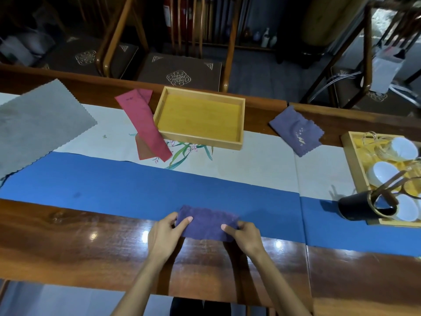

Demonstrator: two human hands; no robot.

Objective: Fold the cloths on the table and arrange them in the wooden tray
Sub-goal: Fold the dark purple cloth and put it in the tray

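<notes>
Close in, both hands are on the purple cloth point(206, 221), which lies across the near edge of the blue runner point(136, 181) and the polished table point(91, 252). The left hand point(165, 233) pinches the cloth's left end, thumb on top and fingers curled beneath; the right hand point(245, 234) grips the right end the same way, thumb lying over the fabric. The cloth looks already narrowed into a band, so the step in hand seems to be another fold. To do it well, I'd say line the short ends up squarely, bring one end over the other, then flatten the crease on the table before lifting.

Further out, the red cloth point(143, 124) lies as a long strip just left of the wooden tray point(242, 124), its upper edge touching the tray's side. The tray holds no cloth. To its right, well apart, sits a second purple cloth point(296, 130), loosely folded. Far left, the grey cloth point(38, 126) lies open and flat. Most of the job looks still ahead.
</notes>
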